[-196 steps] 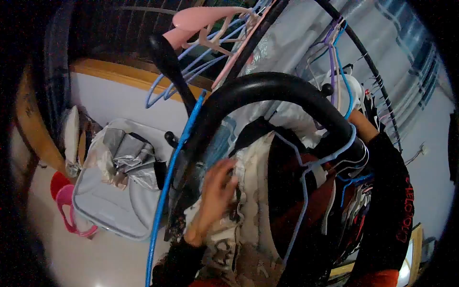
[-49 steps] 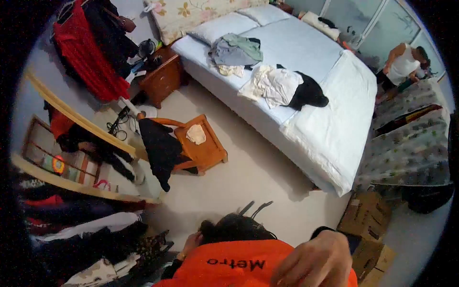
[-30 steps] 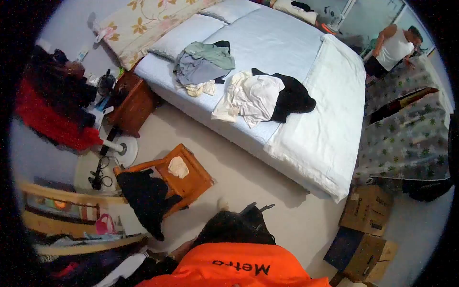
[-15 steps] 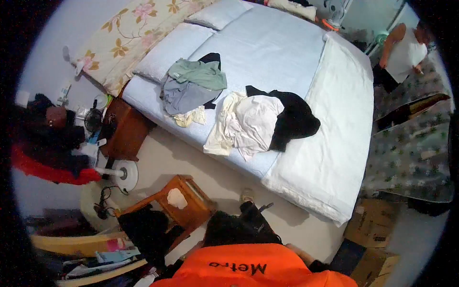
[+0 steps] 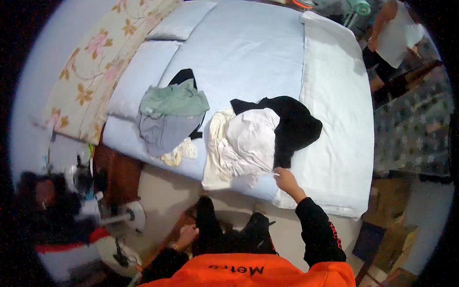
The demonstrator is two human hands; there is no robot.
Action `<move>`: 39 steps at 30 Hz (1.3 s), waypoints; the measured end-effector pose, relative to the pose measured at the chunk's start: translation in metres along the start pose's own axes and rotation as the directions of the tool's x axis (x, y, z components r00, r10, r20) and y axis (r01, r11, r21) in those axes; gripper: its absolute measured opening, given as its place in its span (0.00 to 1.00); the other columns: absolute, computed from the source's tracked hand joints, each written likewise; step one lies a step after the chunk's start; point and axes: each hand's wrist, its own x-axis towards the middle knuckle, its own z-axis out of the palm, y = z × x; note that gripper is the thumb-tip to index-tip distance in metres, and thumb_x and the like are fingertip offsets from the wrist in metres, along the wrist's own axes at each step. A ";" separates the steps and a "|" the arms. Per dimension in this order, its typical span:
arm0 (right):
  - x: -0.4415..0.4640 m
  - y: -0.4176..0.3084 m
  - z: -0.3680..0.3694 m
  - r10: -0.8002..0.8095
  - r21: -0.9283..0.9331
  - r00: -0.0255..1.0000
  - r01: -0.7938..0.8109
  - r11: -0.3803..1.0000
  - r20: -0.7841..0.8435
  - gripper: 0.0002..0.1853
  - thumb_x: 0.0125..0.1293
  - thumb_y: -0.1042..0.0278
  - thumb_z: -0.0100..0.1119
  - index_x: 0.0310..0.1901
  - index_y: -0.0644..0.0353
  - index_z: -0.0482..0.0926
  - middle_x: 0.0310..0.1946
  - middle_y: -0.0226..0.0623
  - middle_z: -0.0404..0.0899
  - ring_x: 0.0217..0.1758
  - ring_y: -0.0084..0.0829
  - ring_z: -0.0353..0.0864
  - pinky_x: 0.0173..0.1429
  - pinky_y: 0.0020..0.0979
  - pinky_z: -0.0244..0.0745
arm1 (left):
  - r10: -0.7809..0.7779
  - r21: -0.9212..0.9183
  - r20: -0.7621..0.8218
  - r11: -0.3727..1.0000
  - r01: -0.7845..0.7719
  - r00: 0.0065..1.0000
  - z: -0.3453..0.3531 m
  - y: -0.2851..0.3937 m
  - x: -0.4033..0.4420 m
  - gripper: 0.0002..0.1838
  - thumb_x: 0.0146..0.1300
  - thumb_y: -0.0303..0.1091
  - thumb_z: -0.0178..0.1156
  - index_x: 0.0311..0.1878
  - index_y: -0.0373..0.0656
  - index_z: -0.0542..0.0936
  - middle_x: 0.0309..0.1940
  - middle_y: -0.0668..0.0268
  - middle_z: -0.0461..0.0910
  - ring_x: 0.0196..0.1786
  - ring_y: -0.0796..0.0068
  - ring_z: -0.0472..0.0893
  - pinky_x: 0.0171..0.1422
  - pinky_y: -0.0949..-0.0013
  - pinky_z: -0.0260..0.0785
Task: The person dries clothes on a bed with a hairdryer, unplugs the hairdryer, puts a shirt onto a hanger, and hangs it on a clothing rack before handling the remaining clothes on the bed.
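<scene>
My right hand (image 5: 287, 182) reaches the near side of the bed, fingers pinched on the lower edge of a white garment (image 5: 252, 138). Under and beside that garment lie a black garment (image 5: 299, 126) and a cream garment (image 5: 216, 153). My left hand (image 5: 186, 237) hangs low beside my left leg, off the bed; its fingers are curled, and I see nothing in them. Further left on the bed is a second pile: a green garment (image 5: 174, 99) over a grey one (image 5: 167, 131), with black cloth and a small pale yellow piece (image 5: 179, 153) poking out.
The bed (image 5: 244, 52) has pillows at the left and a folded white blanket (image 5: 334, 119) on the right. A floral cloth (image 5: 95, 52) covers the headboard. Someone in a white top (image 5: 396, 36) is at the far right. A brown bedside cabinet (image 5: 112, 174) and cardboard boxes (image 5: 389, 205) flank the bed.
My right hand has come up from my side to the white garment's edge. My left hand now shows beside my leg. The view has shifted closer to the bed.
</scene>
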 end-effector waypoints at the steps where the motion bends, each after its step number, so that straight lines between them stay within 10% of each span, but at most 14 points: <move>1: 0.017 -0.027 0.003 0.063 -0.005 0.997 -0.062 0.998 0.036 0.14 0.60 0.68 0.56 0.48 0.60 0.76 0.44 0.51 0.78 0.48 0.52 0.77 0.53 0.44 0.72 | 0.013 0.019 0.064 1.000 -0.014 0.998 -0.020 0.007 0.025 0.31 0.68 0.51 0.50 0.63 0.35 0.68 0.56 0.42 0.73 0.59 0.48 0.74 0.62 0.54 0.66; 5: 0.079 -0.068 0.055 -0.170 -0.238 0.985 0.162 0.958 -0.013 0.21 0.58 0.67 0.59 0.55 0.56 0.74 0.62 0.49 0.67 0.66 0.50 0.65 0.61 0.43 0.69 | -0.139 0.309 0.341 0.951 0.029 0.930 -0.091 0.031 0.119 0.39 0.68 0.61 0.46 0.73 0.47 0.54 0.72 0.43 0.50 0.73 0.41 0.53 0.73 0.46 0.50; 7: 0.103 -0.086 0.078 -0.152 -0.296 0.987 0.158 0.942 0.045 0.26 0.56 0.65 0.63 0.59 0.50 0.72 0.69 0.45 0.59 0.72 0.49 0.55 0.66 0.55 0.61 | -0.009 0.404 0.294 0.907 -0.116 0.956 -0.086 -0.006 0.162 0.33 0.68 0.54 0.48 0.72 0.49 0.59 0.65 0.36 0.60 0.66 0.35 0.62 0.69 0.50 0.58; 10: 0.126 -0.103 0.104 -0.146 -0.534 0.988 0.148 0.832 0.046 0.30 0.53 0.62 0.66 0.61 0.45 0.71 0.70 0.42 0.56 0.75 0.46 0.51 0.65 0.70 0.51 | -0.083 0.530 0.349 0.839 -0.123 0.934 -0.081 -0.008 0.195 0.36 0.67 0.61 0.45 0.73 0.53 0.55 0.72 0.39 0.43 0.70 0.27 0.49 0.69 0.35 0.48; 16: 0.151 -0.053 0.156 -0.263 -0.601 0.962 0.166 0.782 -0.077 0.27 0.52 0.60 0.65 0.57 0.45 0.74 0.67 0.36 0.60 0.74 0.41 0.52 0.61 0.75 0.50 | 0.159 0.685 -0.037 0.723 -0.090 0.987 -0.044 -0.023 0.218 0.31 0.64 0.53 0.54 0.67 0.51 0.67 0.71 0.43 0.48 0.59 0.32 0.64 0.61 0.39 0.61; 25: 0.141 -0.026 0.156 -0.419 -0.598 0.894 0.249 0.762 -0.162 0.16 0.55 0.66 0.60 0.47 0.55 0.75 0.57 0.41 0.68 0.66 0.42 0.63 0.61 0.62 0.58 | 0.358 0.670 -0.209 0.730 -0.134 0.910 -0.037 -0.052 0.246 0.29 0.61 0.47 0.59 0.63 0.47 0.70 0.66 0.44 0.56 0.61 0.35 0.61 0.62 0.37 0.57; 29: 0.126 -0.013 0.156 -0.268 -0.466 0.912 0.100 0.879 -0.310 0.17 0.50 0.75 0.62 0.44 0.57 0.75 0.49 0.42 0.74 0.57 0.46 0.70 0.57 0.47 0.65 | 0.478 0.697 -0.239 0.691 -0.193 0.845 -0.040 -0.067 0.251 0.27 0.61 0.46 0.59 0.62 0.48 0.71 0.65 0.45 0.58 0.61 0.36 0.61 0.63 0.37 0.56; 31: 0.106 -0.020 0.158 -0.063 -0.024 0.703 0.066 0.998 -0.708 0.18 0.51 0.76 0.62 0.46 0.61 0.74 0.45 0.47 0.76 0.51 0.52 0.73 0.55 0.44 0.68 | 0.509 0.687 -0.259 0.694 -0.214 0.821 -0.042 -0.082 0.245 0.27 0.61 0.46 0.60 0.62 0.48 0.71 0.65 0.45 0.57 0.61 0.36 0.61 0.63 0.37 0.56; 34: 0.064 -0.035 0.154 0.221 0.247 0.478 -0.010 0.969 -0.850 0.18 0.57 0.75 0.61 0.50 0.65 0.72 0.43 0.47 0.78 0.45 0.49 0.77 0.52 0.39 0.70 | 0.553 0.610 -0.278 0.733 -0.300 0.785 -0.043 -0.100 0.237 0.27 0.62 0.46 0.59 0.63 0.49 0.70 0.67 0.45 0.54 0.66 0.32 0.56 0.65 0.36 0.53; 35: 0.050 -0.037 0.152 0.202 0.226 0.482 -0.010 0.974 -0.852 0.18 0.57 0.75 0.61 0.50 0.65 0.72 0.43 0.47 0.78 0.45 0.49 0.77 0.52 0.39 0.70 | 0.553 0.594 -0.286 0.743 -0.309 0.783 -0.043 -0.107 0.235 0.27 0.62 0.46 0.59 0.63 0.49 0.70 0.67 0.45 0.54 0.66 0.32 0.56 0.65 0.36 0.53; 37: 0.023 -0.047 0.143 0.504 0.763 0.635 0.220 0.608 -0.585 0.17 0.63 0.73 0.54 0.54 0.69 0.71 0.48 0.43 0.78 0.53 0.39 0.76 0.56 0.38 0.70 | 0.604 0.590 -0.315 0.729 -0.347 0.733 -0.042 -0.122 0.236 0.28 0.62 0.47 0.59 0.64 0.50 0.69 0.68 0.45 0.53 0.67 0.32 0.55 0.66 0.36 0.52; 39: -0.006 -0.068 0.130 0.401 0.781 0.707 0.353 0.514 -0.583 0.17 0.66 0.70 0.51 0.54 0.69 0.71 0.50 0.42 0.78 0.54 0.37 0.76 0.58 0.38 0.70 | 0.594 0.547 -0.340 0.756 -0.360 0.730 -0.039 -0.131 0.235 0.29 0.60 0.45 0.60 0.64 0.50 0.68 0.68 0.45 0.53 0.66 0.31 0.55 0.66 0.36 0.51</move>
